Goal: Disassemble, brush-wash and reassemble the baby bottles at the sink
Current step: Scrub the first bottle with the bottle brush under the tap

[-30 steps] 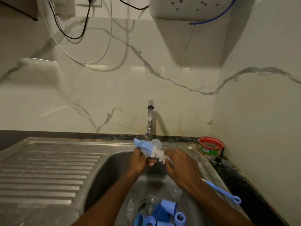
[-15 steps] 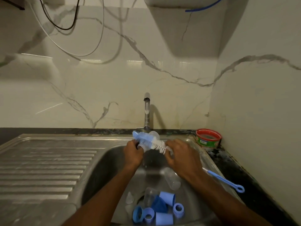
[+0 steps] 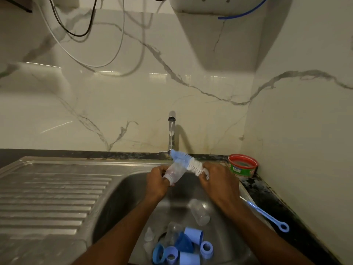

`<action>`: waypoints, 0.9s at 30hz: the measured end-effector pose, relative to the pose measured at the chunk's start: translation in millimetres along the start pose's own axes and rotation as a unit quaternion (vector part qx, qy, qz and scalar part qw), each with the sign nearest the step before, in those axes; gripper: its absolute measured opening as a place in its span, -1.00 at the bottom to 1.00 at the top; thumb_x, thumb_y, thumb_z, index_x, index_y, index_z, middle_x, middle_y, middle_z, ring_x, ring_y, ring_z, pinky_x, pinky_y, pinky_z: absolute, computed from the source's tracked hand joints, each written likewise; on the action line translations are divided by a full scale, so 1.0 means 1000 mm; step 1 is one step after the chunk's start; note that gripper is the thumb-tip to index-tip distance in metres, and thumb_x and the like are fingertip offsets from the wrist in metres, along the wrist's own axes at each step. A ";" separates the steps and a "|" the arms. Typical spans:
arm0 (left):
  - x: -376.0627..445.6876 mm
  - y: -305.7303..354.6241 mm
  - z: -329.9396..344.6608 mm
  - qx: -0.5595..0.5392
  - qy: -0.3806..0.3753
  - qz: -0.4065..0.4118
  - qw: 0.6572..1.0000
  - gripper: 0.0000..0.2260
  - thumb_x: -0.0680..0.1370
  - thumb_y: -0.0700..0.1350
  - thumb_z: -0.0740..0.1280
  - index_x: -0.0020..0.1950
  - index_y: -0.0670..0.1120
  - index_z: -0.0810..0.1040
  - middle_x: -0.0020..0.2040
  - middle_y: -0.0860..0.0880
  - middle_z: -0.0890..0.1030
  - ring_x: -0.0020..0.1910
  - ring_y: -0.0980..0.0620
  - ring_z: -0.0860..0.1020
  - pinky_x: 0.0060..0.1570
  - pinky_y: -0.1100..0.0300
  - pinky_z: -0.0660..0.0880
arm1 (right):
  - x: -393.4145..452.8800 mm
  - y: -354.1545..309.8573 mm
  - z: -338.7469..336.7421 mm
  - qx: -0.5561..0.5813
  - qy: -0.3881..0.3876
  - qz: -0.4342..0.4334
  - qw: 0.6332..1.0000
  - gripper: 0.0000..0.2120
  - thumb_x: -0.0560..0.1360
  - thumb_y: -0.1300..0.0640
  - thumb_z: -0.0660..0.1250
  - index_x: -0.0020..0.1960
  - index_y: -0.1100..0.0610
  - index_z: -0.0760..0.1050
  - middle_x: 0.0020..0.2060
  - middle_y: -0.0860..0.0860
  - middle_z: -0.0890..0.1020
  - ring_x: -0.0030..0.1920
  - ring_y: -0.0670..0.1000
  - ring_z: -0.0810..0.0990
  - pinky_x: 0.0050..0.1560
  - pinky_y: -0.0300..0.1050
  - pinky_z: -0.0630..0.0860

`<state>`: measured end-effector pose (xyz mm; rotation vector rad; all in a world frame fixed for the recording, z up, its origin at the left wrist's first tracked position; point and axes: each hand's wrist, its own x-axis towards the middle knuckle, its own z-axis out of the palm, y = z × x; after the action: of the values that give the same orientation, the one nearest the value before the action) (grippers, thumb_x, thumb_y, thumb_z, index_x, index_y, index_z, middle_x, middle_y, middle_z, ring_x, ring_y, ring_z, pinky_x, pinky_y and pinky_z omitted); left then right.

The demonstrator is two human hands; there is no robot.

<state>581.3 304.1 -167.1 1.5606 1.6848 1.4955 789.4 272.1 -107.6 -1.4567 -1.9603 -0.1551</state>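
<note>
Over the steel sink my left hand grips a clear baby bottle, its neck pointing down toward me. My right hand holds the blue and white bottle brush by its stem; the brush head lies outside the bottle, just behind it, under the tap. In the basin lie another clear bottle, a third clear bottle, clear teats and several blue caps and collars.
A small blue-handled brush lies on the sink's right rim. A red and green tub stands in the back right corner on the dark counter. The ribbed drainboard stretches left. Cables hang on the marble wall above.
The brush has come out of the bottle and now lies behind it. My left hand has tipped the bottle so its neck points down toward me.
</note>
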 end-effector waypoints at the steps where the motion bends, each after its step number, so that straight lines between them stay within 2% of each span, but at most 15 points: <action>1: 0.001 0.000 0.000 0.004 0.007 -0.004 1.000 -0.81 0.53 -0.20 0.47 0.14 -0.10 0.64 -0.01 0.01 0.69 -0.14 0.15 0.65 -0.26 0.36 0.58 | 0.002 0.001 0.000 0.010 0.008 0.018 1.000 -0.79 0.56 -0.07 0.37 0.18 -0.08 0.58 -0.05 -0.09 0.66 -0.14 -0.08 0.59 -0.28 -0.27 0.39; 4: 0.002 -0.002 -0.003 -0.017 0.029 -0.029 0.999 -0.77 0.53 -0.16 0.48 0.18 -0.09 0.65 0.03 0.03 0.69 -0.02 0.11 0.65 -0.14 0.32 0.59 | -0.001 0.002 0.004 0.034 -0.023 -0.016 0.999 -0.83 0.56 -0.05 0.37 0.12 -0.06 0.59 -0.07 -0.09 0.64 -0.12 -0.10 0.59 -0.26 -0.31 0.37; 7: 0.001 -0.006 -0.007 -0.023 0.050 -0.081 0.995 -0.77 0.59 -0.21 0.39 0.25 -0.13 0.58 0.11 -0.07 0.67 0.05 -0.01 0.63 0.05 0.10 0.61 | -0.015 -0.003 0.003 0.059 -0.071 -0.078 0.993 -0.79 0.54 -0.11 0.39 0.13 -0.08 0.58 -0.04 -0.13 0.64 -0.10 -0.17 0.57 -0.18 -0.34 0.44; 9: 0.000 -0.004 -0.009 -0.038 0.042 -0.085 0.995 -0.76 0.61 -0.21 0.36 0.28 -0.13 0.56 0.13 -0.10 0.66 0.05 -0.03 0.63 0.08 0.05 0.60 | -0.014 -0.003 0.003 0.030 -0.049 -0.087 0.995 -0.78 0.55 -0.12 0.36 0.15 -0.09 0.56 -0.02 -0.13 0.63 -0.09 -0.15 0.56 -0.19 -0.32 0.44; 12: -0.004 0.007 -0.007 -0.106 -0.008 -0.055 0.993 -0.73 0.58 -0.17 0.43 0.26 -0.05 0.55 0.14 -0.06 0.64 0.01 -0.01 0.66 -0.07 0.14 0.65 | -0.006 -0.002 -0.003 0.026 -0.005 -0.023 0.999 -0.76 0.58 -0.06 0.35 0.22 -0.07 0.55 0.04 -0.09 0.64 -0.12 -0.15 0.49 -0.31 -0.41 0.23; 14: -0.007 0.015 -0.003 -0.157 -0.047 -0.090 0.982 -0.73 0.59 -0.18 0.40 0.27 -0.02 0.50 0.11 -0.11 0.63 -0.13 -0.09 0.71 -0.18 0.08 0.68 | -0.004 -0.001 -0.001 0.025 0.000 -0.009 1.000 -0.73 0.58 -0.05 0.37 0.26 -0.05 0.55 0.07 -0.07 0.65 -0.13 -0.16 0.47 -0.31 -0.41 0.22; 16: -0.010 0.017 -0.001 -0.187 -0.053 -0.122 0.973 -0.79 0.62 -0.14 0.37 0.23 0.00 0.47 0.04 -0.16 0.65 -0.19 -0.13 0.72 -0.21 0.03 0.69 | -0.008 -0.002 0.001 0.048 -0.031 -0.027 0.998 -0.75 0.57 -0.03 0.39 0.24 -0.07 0.55 0.06 -0.10 0.64 -0.12 -0.19 0.49 -0.27 -0.43 0.29; 18: -0.008 0.010 -0.001 -0.169 -0.028 -0.108 0.979 -0.80 0.62 -0.08 0.37 0.21 -0.05 0.49 0.03 -0.18 0.68 -0.15 -0.11 0.71 -0.19 0.07 0.67 | -0.015 -0.003 0.002 0.080 -0.074 -0.068 0.992 -0.77 0.55 -0.05 0.40 0.19 -0.08 0.57 0.00 -0.11 0.64 -0.09 -0.15 0.57 -0.18 -0.37 0.47; 20: -0.005 0.001 -0.004 -0.102 -0.010 -0.059 0.993 -0.73 0.61 -0.07 0.38 0.28 -0.11 0.50 0.09 -0.13 0.67 -0.04 -0.02 0.68 -0.09 0.13 0.65 | -0.017 -0.004 0.002 0.083 -0.082 -0.091 0.989 -0.77 0.54 -0.08 0.40 0.17 -0.08 0.57 0.00 -0.11 0.64 -0.05 -0.14 0.58 -0.09 -0.26 0.55; 22: -0.003 0.000 -0.006 -0.065 0.003 -0.038 0.997 -0.73 0.60 -0.09 0.39 0.28 -0.11 0.55 0.08 -0.05 0.66 0.01 0.03 0.65 -0.04 0.16 0.62 | -0.011 -0.001 0.003 0.070 -0.053 -0.060 0.994 -0.75 0.55 -0.05 0.40 0.22 -0.07 0.56 0.04 -0.12 0.62 -0.05 -0.17 0.54 -0.09 -0.31 0.47; 24: -0.001 0.002 -0.005 -0.060 -0.001 -0.027 0.998 -0.77 0.58 -0.18 0.41 0.24 -0.11 0.61 0.06 -0.03 0.67 0.03 0.04 0.65 -0.11 0.27 0.60 | -0.004 0.004 0.005 0.046 -0.021 -0.021 0.999 -0.76 0.57 -0.05 0.38 0.22 -0.07 0.55 0.03 -0.12 0.64 -0.09 -0.16 0.54 -0.16 -0.33 0.43; 27: 0.000 0.007 -0.003 -0.077 -0.001 -0.028 0.997 -0.75 0.54 -0.28 0.43 0.20 -0.09 0.66 0.08 0.00 0.68 0.05 0.09 0.63 -0.17 0.35 0.59 | -0.004 0.009 0.006 0.014 -0.020 -0.009 1.000 -0.75 0.57 -0.06 0.37 0.24 -0.07 0.54 0.04 -0.10 0.65 -0.14 -0.17 0.50 -0.29 -0.42 0.29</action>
<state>582.1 301.8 -160.5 1.4221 1.5588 1.5555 795.2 275.4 -117.4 -1.4358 -2.0004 -0.1065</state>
